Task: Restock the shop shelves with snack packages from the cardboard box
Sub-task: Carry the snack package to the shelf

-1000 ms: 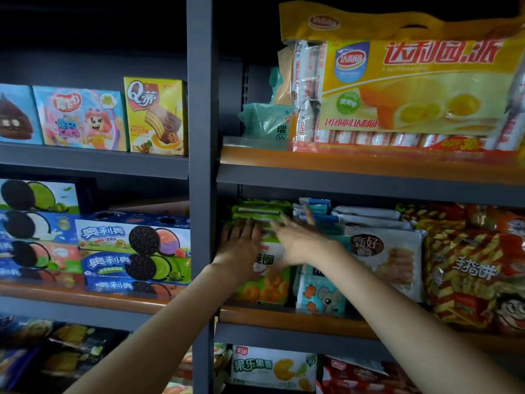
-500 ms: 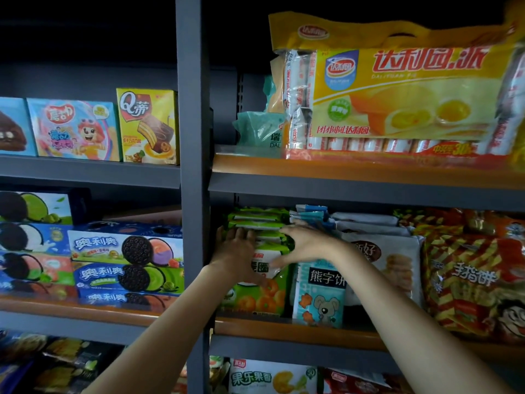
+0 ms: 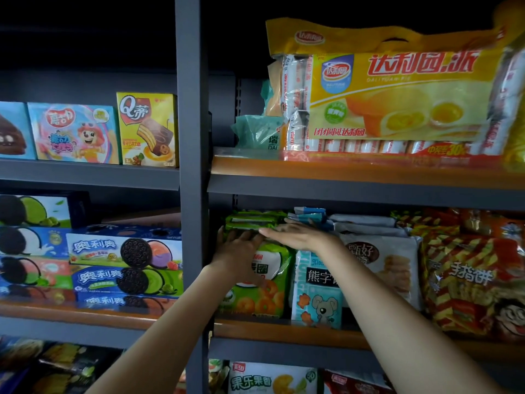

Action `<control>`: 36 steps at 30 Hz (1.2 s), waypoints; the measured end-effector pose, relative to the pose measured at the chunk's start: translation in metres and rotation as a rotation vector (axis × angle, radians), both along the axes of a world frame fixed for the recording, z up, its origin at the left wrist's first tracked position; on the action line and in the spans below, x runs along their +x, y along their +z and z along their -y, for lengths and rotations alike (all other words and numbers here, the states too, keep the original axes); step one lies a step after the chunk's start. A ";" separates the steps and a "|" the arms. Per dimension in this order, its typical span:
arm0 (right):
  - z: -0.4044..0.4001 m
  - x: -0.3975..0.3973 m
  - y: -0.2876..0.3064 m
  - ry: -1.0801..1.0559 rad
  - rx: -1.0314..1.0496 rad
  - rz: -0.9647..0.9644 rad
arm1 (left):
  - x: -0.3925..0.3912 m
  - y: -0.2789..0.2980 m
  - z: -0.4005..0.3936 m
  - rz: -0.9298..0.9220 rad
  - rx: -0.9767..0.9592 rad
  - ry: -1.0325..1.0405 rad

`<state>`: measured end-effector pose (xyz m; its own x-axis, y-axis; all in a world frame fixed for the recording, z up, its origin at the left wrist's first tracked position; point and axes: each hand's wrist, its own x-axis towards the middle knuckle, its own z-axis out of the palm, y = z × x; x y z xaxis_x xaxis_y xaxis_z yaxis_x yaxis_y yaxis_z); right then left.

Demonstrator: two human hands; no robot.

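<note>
Both hands are flat, gripping nothing: left hand [image 3: 238,253] pressing the front of the upright green snack bags [image 3: 260,282] at the orange-edged middle shelf's [image 3: 284,332] left end, right hand [image 3: 301,236] lying sideways across their tops.

green snack pkgs [image 3: 257,282], yellow pie bag [image 3: 397,89]

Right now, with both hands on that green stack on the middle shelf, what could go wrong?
1. The green packs lie stacked flat on top of the upright green bag; pushing them could slide the pile off or tip the bag forward.
2. The right hand sits close to the blue packs, so it may knock them.
3. The left hand presses with straight fingers, no real grip, so control looks weak.
</note>
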<state>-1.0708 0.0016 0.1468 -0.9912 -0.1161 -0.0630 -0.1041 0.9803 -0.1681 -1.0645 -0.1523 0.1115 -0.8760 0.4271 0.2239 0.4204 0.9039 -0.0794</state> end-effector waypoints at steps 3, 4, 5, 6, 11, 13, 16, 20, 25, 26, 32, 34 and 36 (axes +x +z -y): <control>0.001 0.005 0.001 -0.045 -0.099 0.065 | -0.001 -0.001 0.000 0.007 0.005 -0.010; 0.001 0.008 0.003 -0.064 -0.126 0.080 | -0.001 -0.001 0.000 -0.001 0.007 -0.014; 0.002 0.010 0.006 -0.080 -0.131 0.080 | -0.001 -0.002 0.000 -0.011 0.008 -0.019; 0.002 0.012 0.008 -0.091 -0.115 0.068 | 0.000 -0.002 0.000 -0.021 0.009 -0.025; 0.003 0.020 -0.010 -0.021 0.075 -0.225 | 0.014 -0.016 0.001 -0.159 0.069 -0.055; -0.003 0.042 -0.019 0.030 0.154 -0.444 | 0.021 -0.033 0.000 -0.352 0.133 -0.132; -0.031 0.070 -0.016 0.021 0.195 -0.497 | 0.034 -0.050 0.000 -0.349 0.127 -0.189; -0.067 0.086 -0.023 -0.044 0.045 -0.158 | 0.040 -0.045 -0.007 -0.261 0.080 -0.117; -0.053 0.088 -0.055 -0.052 -0.116 -0.275 | 0.038 -0.031 -0.024 -0.226 0.052 -0.124; -0.049 0.089 -0.057 -0.048 -0.127 -0.295 | 0.037 -0.027 -0.026 -0.216 0.047 -0.122; -0.059 0.086 -0.050 -0.062 -0.178 -0.325 | 0.031 -0.012 -0.029 -0.105 0.161 -0.147; -0.060 0.082 -0.046 -0.035 -0.153 -0.319 | 0.029 -0.007 -0.034 -0.072 0.190 -0.191; -0.059 0.082 -0.047 0.014 -0.068 -0.292 | 0.027 -0.003 -0.044 -0.041 0.169 -0.224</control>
